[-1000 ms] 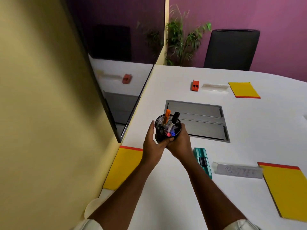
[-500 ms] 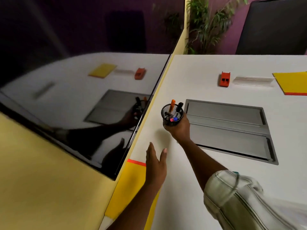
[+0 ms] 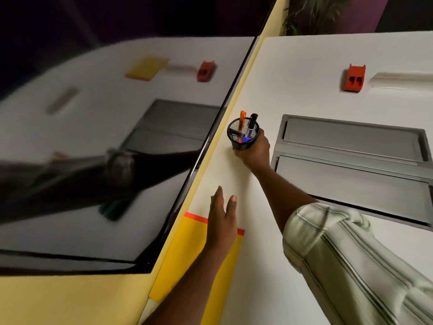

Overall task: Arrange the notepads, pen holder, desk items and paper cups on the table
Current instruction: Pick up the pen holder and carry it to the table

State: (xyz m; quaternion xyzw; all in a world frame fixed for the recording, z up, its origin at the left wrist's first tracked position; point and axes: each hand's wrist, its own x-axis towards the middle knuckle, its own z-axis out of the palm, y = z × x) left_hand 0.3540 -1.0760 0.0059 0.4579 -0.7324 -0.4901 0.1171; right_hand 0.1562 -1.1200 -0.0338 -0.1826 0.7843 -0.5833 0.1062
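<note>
My right hand (image 3: 254, 151) is curled round the pen holder (image 3: 243, 134) from its near right side; it stands straight up at the far left of the tabletop (image 3: 293, 73), by the wall (image 3: 237, 95). My left hand (image 3: 222, 221) is flat and holds nothing, over the far end of the yellow notepad (image 3: 187, 254), nearer to me than the pen holder.

A big shiny black screen (image 3: 98, 141) sits against the yellow wall (image 3: 58, 301) on the left. Two grey metal lids (image 3: 349, 139) lie flat in the white bench (image 3: 304, 66), one behind the other. Far back, a green plant (image 3: 304, 17) stands by a purple wall (image 3: 365, 12).
</note>
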